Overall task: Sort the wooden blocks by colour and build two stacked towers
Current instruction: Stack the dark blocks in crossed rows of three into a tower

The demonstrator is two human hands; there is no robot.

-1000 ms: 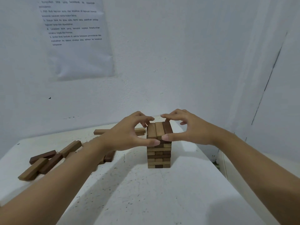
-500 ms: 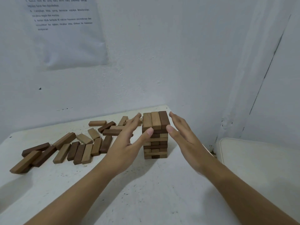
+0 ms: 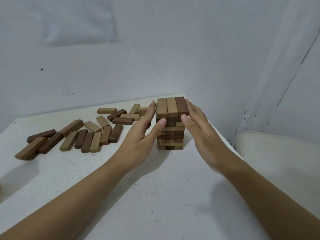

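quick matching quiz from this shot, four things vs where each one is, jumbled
1. left hand
2. right hand
3. loose light and dark wooden blocks
4. dark brown wooden block

a. rightmost in the top layer of the stacked wooden block tower
b. open, at the tower's left side
c. lying on the white table, left of the tower
d. open, at the tower's right side

Pairs: 1-b, 2-d, 3-c, 4-a

Nothing legible here
You can read no words: the sheet (image 3: 81, 21) on the wall (image 3: 199, 49) is blurred to a pale patch.
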